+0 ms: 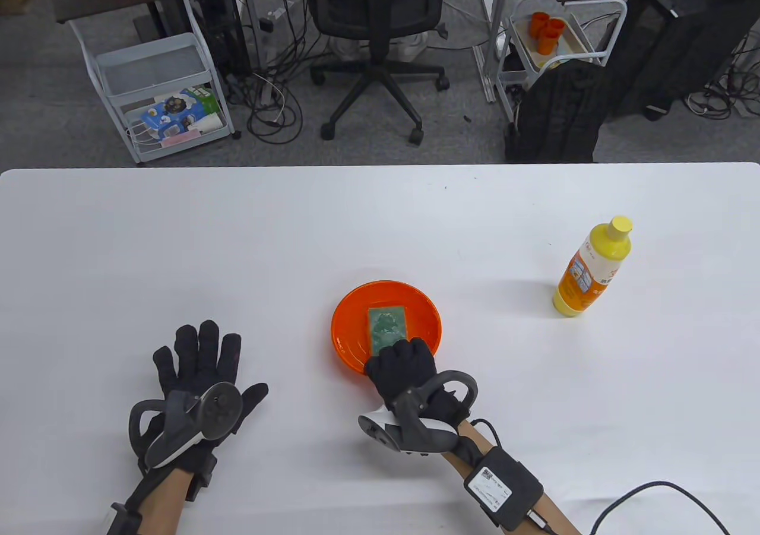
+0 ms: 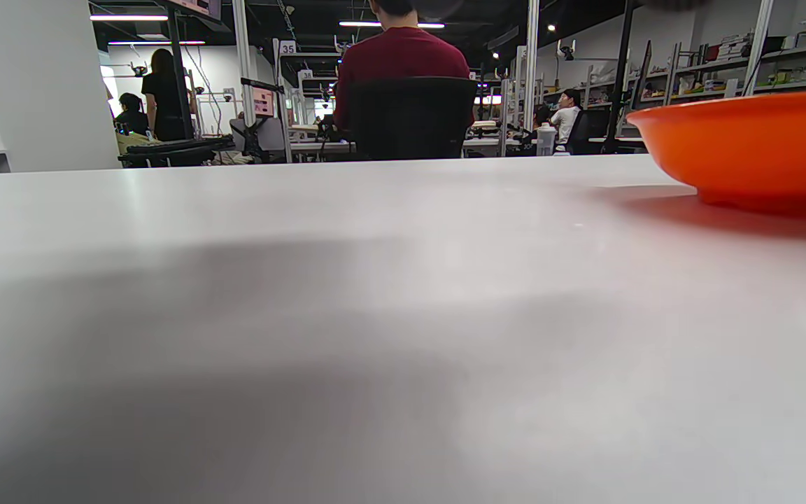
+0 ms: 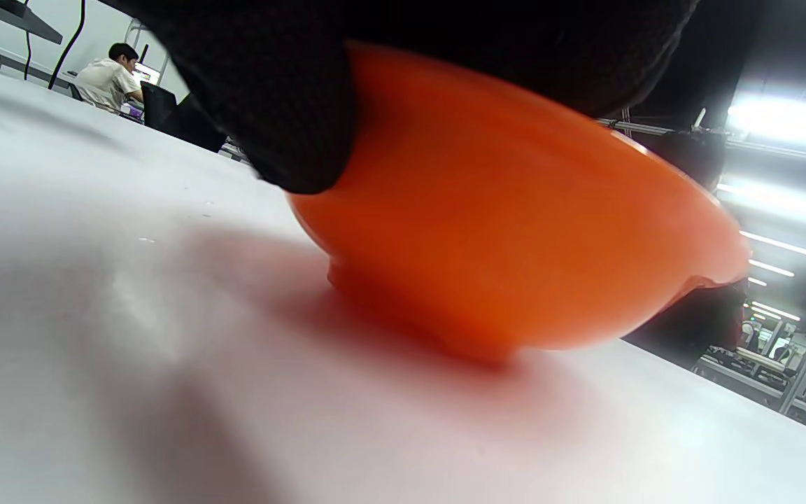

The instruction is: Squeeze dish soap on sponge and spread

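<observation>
The white surface [image 1: 237, 244] carries everything: an orange bowl [image 1: 350, 321] near its middle, a yellow dish soap bottle [image 1: 591, 268] standing upright and capped well off to the right, and a green sponge [image 1: 387, 326] lying flat inside the bowl, its top patchy with what may be soap. The left hand [image 1: 199, 374] rests flat on the surface well to the left of the bowl, fingers [image 1: 202, 342] spread wide and holding nothing. The right hand [image 1: 407, 369] sits at the near rim of the bowl with its fingers [image 1: 409, 351] curled forward over the near end of the sponge; whether they press on it or pinch its edge cannot be told from above, and the right wrist view shows only a gloved fingertip [image 3: 291, 119] lying against the bowl's outer wall. The spreading step looks to be in hand, and the likely trouble is the bowl itself: it stands on a small foot, nothing steadies its far side, and a hard rub along the sponge could slide or tip it, or smear soap over the rim onto the surface.
</observation>
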### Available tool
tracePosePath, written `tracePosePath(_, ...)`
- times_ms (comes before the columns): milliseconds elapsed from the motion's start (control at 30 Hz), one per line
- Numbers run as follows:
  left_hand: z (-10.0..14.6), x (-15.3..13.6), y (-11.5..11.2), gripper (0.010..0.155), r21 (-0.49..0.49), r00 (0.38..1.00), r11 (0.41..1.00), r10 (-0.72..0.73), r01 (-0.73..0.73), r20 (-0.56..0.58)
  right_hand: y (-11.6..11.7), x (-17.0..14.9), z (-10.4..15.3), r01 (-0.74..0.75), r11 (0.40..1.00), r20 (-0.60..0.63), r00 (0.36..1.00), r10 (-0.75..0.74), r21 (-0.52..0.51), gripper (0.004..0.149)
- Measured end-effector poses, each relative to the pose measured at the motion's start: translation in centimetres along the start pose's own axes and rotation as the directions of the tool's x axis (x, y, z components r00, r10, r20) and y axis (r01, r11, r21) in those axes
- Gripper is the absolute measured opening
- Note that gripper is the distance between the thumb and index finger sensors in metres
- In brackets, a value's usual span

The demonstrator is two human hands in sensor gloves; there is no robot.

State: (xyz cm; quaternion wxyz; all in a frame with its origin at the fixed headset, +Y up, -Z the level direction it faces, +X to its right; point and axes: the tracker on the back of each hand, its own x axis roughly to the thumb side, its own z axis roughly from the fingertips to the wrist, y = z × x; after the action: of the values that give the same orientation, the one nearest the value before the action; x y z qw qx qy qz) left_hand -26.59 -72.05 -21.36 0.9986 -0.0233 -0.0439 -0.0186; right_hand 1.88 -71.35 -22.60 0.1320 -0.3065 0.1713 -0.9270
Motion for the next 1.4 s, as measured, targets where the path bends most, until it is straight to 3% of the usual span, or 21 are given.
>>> tracePosePath(433,0.0,0.0,0.0,0.090,-0.008,1.000,1.000,0.000,0.000,-0.003,-0.3,0.1,-0.3,0.091,0.991,-0.072,0.994,-0.084,0.097,0.043)
tracePosePath(533,0.0,0.0,-0.1,0.090,-0.013,1.000,1.000,0.005,-0.005,-0.008,-2.4,-1.7,-0.1,0.233,0.944,-0.157,0.967,-0.200,0.233,0.064)
tracePosePath(633,0.0,0.1,-0.1,0.090,-0.015,1.000,1.000,0.003,-0.003,-0.011,-3.3,-4.4,0.7,0.341,0.925,-0.249,0.922,-0.295,0.168,0.068)
tracePosePath(733,0.1,-0.2,0.3,0.090,-0.001,1.000,1.000,0.016,-0.016,-0.020,-3.4,-8.0,2.1,0.316,0.943,-0.378,0.890,-0.256,0.105,0.071)
tracePosePath(800,0.1,-0.3,0.4,0.090,-0.002,1.000,1.000,0.014,-0.014,-0.022,-3.1,-11.0,3.5,0.319,0.945,-0.484,0.839,-0.248,0.069,0.074)
tracePosePath(900,0.1,-0.5,0.5,0.090,0.001,0.999,1.000,0.020,-0.020,-0.031,-1.3,-15.9,6.5,0.395,0.918,-0.670,0.693,-0.267,0.042,0.082)
tracePosePath(1033,0.0,-0.5,0.4,0.090,-0.004,0.999,1.000,0.018,-0.018,-0.037,1.4,-20.6,10.2,0.421,0.907,-0.833,0.505,-0.227,0.008,0.083)
tracePosePath(1267,-0.1,-0.3,0.2,0.090,-0.012,0.999,1.000,0.015,-0.015,-0.042,6.3,-26.4,12.7,0.459,0.888,-0.961,0.234,-0.149,-0.026,0.085)
tracePosePath(1400,-0.1,-0.3,0.2,0.090,-0.017,0.999,1.000,0.011,-0.011,-0.043,8.6,-29.0,12.8,0.525,0.832,-0.949,0.131,-0.287,-0.180,0.101)
